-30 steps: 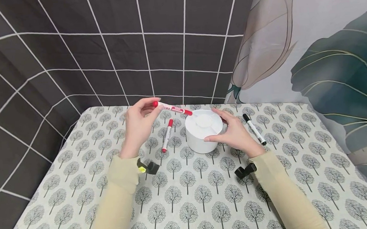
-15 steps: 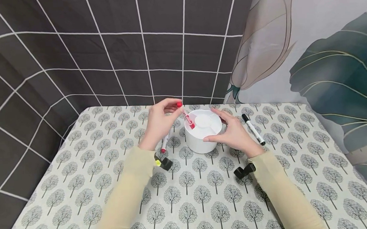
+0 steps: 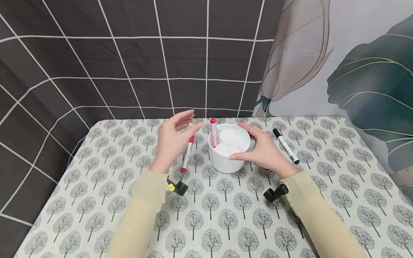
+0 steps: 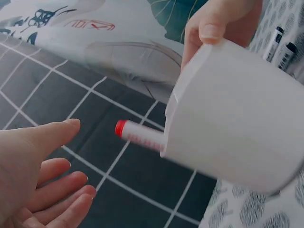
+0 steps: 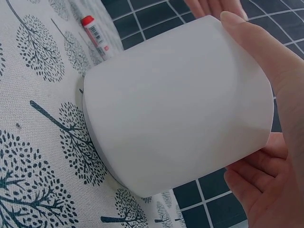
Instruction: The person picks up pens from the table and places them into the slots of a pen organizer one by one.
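A round white desk organizer (image 3: 226,159) with divided compartments stands upright on the table. My right hand (image 3: 265,151) holds it by the rim, thumb at the near side and fingers round the far side. A red-capped marker (image 3: 214,131) stands in its left compartment, upper part sticking out, lower end hidden by the wall. Just left of it, my left hand (image 3: 173,141) hovers with fingers apart, holding nothing; the left wrist view shows the gap between this hand (image 4: 42,175) and the marker (image 4: 142,135). Another red marker (image 3: 188,153) lies on the cloth below the left hand.
A black marker (image 3: 285,146) lies right of my right hand; the left wrist view shows a second dark marker (image 4: 287,56) close by. The tree-patterned tablecloth (image 3: 227,219) covers the table. A dark grid curtain (image 3: 183,58) hangs behind its far edge.
My left hand brought the red marker right, tipped it upright into the organizer's left compartment and let it go, then drew back a little left. The right hand and organizer stayed put.
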